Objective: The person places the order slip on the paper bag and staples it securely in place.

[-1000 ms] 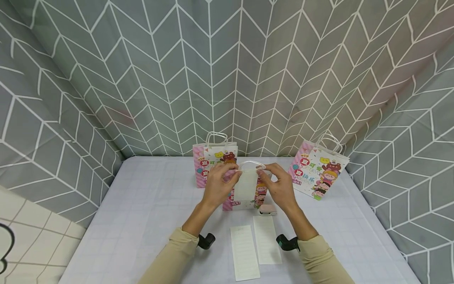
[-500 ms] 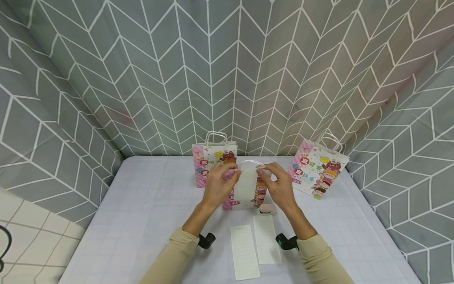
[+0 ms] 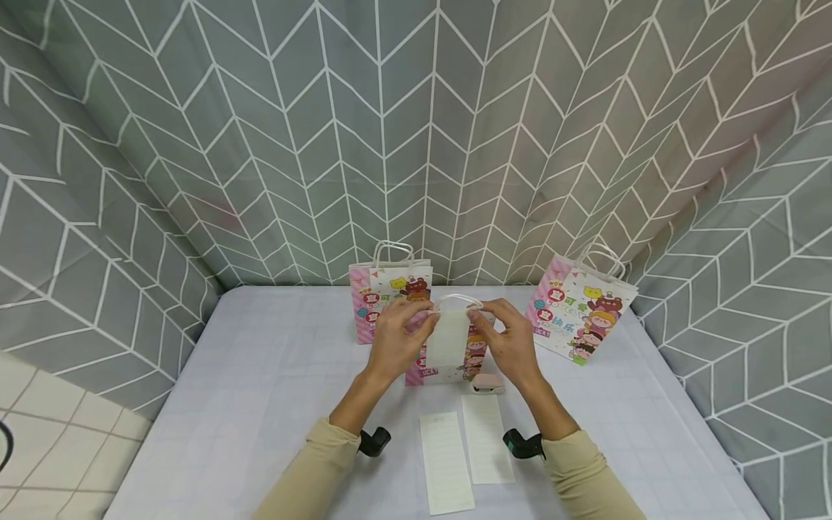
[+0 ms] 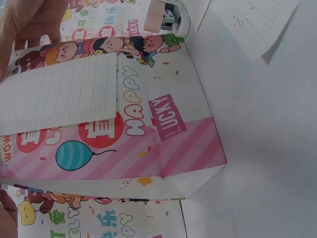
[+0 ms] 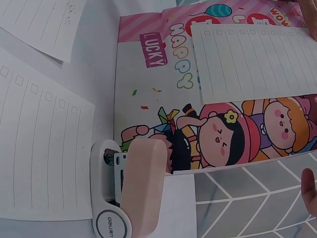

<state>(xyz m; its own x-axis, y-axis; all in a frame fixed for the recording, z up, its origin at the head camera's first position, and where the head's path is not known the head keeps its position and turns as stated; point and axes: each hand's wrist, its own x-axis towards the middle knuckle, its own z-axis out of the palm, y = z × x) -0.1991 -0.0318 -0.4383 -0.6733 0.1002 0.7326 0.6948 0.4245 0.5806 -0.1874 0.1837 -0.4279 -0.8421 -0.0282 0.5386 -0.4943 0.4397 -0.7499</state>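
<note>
Both hands pinch the top edge of a checklist sheet (image 3: 447, 339) against the front of a cartoon-printed paper gift bag (image 3: 477, 357). My left hand (image 3: 396, 336) grips the top left corner, and my right hand (image 3: 510, 339) grips the top right. Thumbs lie on the near side; the other fingers are partly hidden behind. White twisted handles (image 3: 458, 297) arch up between the hands. In the left wrist view, the sheet (image 4: 64, 91) hangs flat over the bag's printed front, its ruled lines and tick boxes showing. A pink and white stapler (image 5: 143, 188) stands by the bag's lower right corner.
Two more checklist sheets, a left one (image 3: 447, 462) and a right one (image 3: 487, 440), lie on the white-covered table (image 3: 260, 390) in front. A matching gift bag (image 3: 370, 303) stands behind left, and another (image 3: 578, 310) leans at the right. Patterned curtains (image 3: 403, 144) surround the table.
The hands, sheet and bag keep their places relative to each other. The whole head view shifts very slightly left.
</note>
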